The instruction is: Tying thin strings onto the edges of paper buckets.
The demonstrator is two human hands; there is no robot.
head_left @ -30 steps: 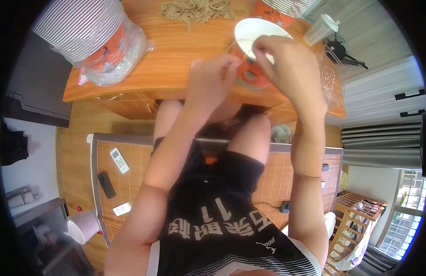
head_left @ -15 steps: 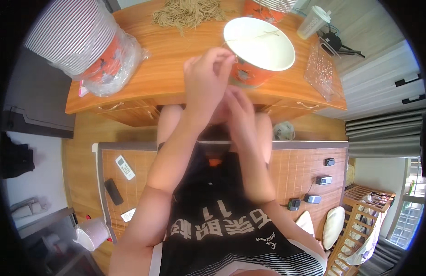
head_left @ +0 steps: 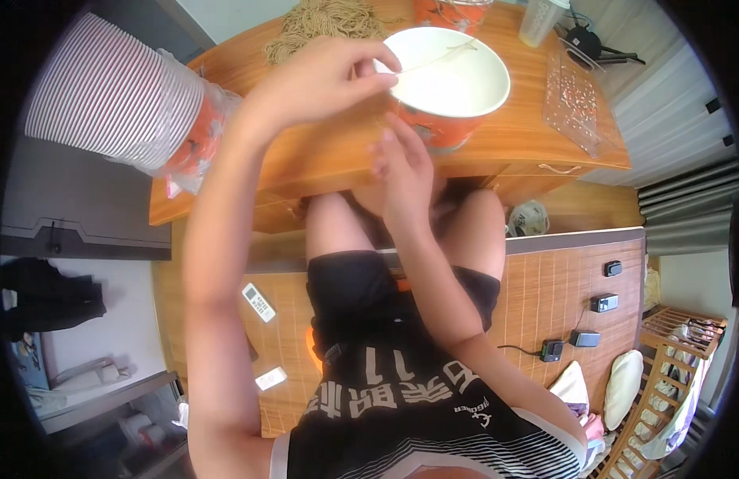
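Tan string [head_left: 438,60], pinched by your left hand [head_left: 325,76] beside the tub [head_left: 445,129], wants gentle tension; grip unclear in your right hand [head_left: 408,172].

Your desk [head_left: 513,148] receives bright, soft light, and the inside of the bucket [head_left: 457,89] looks almost washed out. Beneath the desk you have a deep shadow. Your right hand [head_left: 408,172] and left forearm [head_left: 217,239] are slightly blurred. Toward the rim, straight edges bend, and the corners are black.
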